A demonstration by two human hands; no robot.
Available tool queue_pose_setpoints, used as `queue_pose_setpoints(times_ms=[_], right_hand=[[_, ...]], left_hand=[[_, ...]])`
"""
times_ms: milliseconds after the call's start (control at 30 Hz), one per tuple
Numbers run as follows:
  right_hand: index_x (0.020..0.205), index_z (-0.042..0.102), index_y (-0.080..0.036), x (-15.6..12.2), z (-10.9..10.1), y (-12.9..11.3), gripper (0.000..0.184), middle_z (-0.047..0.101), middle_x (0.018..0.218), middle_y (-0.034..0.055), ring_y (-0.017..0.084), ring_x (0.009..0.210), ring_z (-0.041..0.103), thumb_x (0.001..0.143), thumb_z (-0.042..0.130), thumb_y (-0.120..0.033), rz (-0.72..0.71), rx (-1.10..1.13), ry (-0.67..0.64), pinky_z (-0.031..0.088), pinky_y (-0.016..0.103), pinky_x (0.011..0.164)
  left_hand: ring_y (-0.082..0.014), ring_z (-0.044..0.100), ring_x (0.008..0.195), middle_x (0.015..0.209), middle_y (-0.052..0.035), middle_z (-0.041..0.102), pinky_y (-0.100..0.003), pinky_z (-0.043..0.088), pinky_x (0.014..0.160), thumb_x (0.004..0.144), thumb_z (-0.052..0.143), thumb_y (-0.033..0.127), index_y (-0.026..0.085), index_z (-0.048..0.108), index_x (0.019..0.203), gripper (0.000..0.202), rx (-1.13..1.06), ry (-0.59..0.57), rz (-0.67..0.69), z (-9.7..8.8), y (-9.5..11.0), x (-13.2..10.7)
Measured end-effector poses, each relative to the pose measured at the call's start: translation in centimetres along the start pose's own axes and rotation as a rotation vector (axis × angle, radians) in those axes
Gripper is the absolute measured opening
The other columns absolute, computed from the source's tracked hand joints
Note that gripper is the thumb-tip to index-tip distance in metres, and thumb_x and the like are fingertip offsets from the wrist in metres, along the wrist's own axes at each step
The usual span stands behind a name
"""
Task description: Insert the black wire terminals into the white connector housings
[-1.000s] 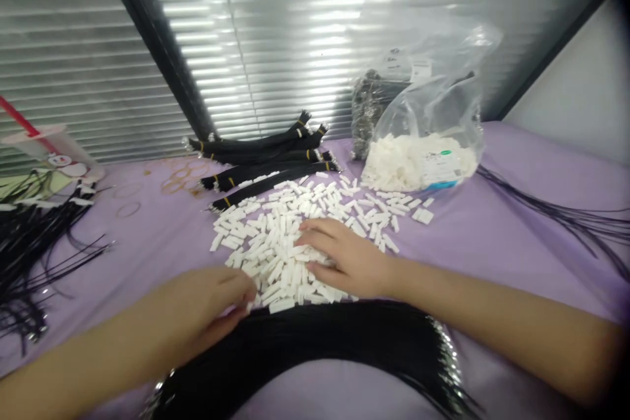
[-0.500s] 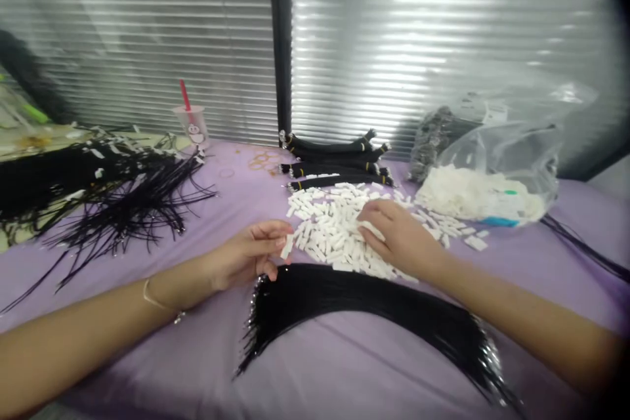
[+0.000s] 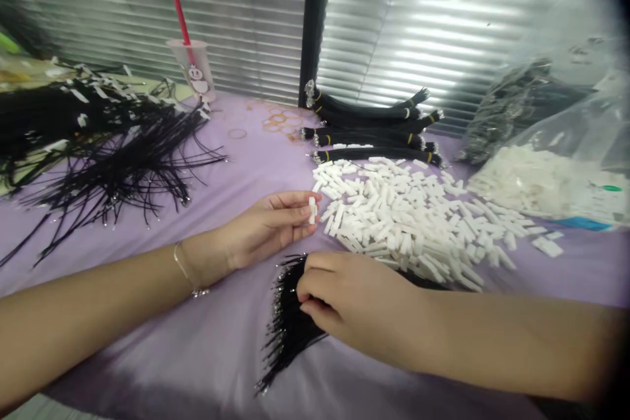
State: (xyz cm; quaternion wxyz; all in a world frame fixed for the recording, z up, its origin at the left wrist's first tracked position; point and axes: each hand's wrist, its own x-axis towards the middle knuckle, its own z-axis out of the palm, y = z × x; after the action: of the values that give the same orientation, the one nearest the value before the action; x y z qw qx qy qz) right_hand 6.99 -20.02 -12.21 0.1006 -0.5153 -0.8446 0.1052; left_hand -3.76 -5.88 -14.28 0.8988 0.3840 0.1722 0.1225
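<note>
Underneath everything, a tabletop (image 3: 207,354) draped in purple cloth, backed by closed grey blinds (image 3: 443,26). On its far left, a wide tangle of loose black wires (image 3: 108,144) with small metal tips. On the far right, a clear plastic bag (image 3: 556,164) part-filled with white pieces, and behind it a second bag (image 3: 506,111) of dark contents, too blurred to name. In the middle, a spread heap of white connector housings (image 3: 408,216), just beside the bag. Behind the heap, near the blinds, a stack of tied wire bundles (image 3: 374,128) with yellow bands. At the near edge, a fanned wire bundle (image 3: 290,328), metal tips pointing left, partly hidden under the right hand (image 3: 354,302). That hand knuckles-up, fingers curled and pinched onto the bundle's tip end. Left hand (image 3: 260,230) palm-up just left of the heap, thumb and fingertips closed on one white housing (image 3: 312,209), held upright, clear of the cloth. Thin bracelet (image 3: 186,269) at the left wrist. Far back, a plastic cup (image 3: 194,69) with a red straw, and loose rubber bands (image 3: 275,121) between it and the tied bundles.
</note>
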Motion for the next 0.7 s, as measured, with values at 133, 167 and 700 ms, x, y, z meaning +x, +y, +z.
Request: queue_pose_setpoints(times_ms=[133,167,700], right_hand=[[0.083,0.065,-0.014,0.0,0.1,-0.3,0.013,0.060,0.079,0.0034,0.015,0.073,0.053,0.086,0.053,-0.020,0.046,0.043,-0.030,0.042,0.029,0.065],[0.082,0.066,-0.014,0.1,0.0,-0.4,0.014,0.060,0.079,0.0034,0.016,0.073,0.053,0.085,0.054,-0.020,0.066,0.061,-0.042,0.042,0.029,0.066],[0.081,0.062,-0.013,0.2,0.4,0.3,0.010,0.059,0.079,0.0041,0.018,0.073,0.054,0.081,0.053,-0.009,-0.035,-0.197,-0.068,0.045,0.033,0.068]], left_hand=[[-0.0090,0.060,0.074,0.079,-0.0018,0.063,-0.019,0.051,0.073,0.074,0.066,0.004,0.012,0.067,0.086,0.014,0.016,-0.041,-0.010,-0.1,0.0,0.1],[-0.0095,0.061,0.075,0.081,-0.0023,0.064,-0.020,0.052,0.074,0.074,0.066,0.005,0.012,0.067,0.085,0.013,0.024,-0.054,-0.014,-0.1,0.0,0.2],[-0.0144,0.065,0.082,0.089,-0.0036,0.065,-0.023,0.052,0.074,0.079,0.060,0.008,0.012,0.063,0.086,0.009,0.097,-0.167,-0.025,0.0,0.1,0.1]])
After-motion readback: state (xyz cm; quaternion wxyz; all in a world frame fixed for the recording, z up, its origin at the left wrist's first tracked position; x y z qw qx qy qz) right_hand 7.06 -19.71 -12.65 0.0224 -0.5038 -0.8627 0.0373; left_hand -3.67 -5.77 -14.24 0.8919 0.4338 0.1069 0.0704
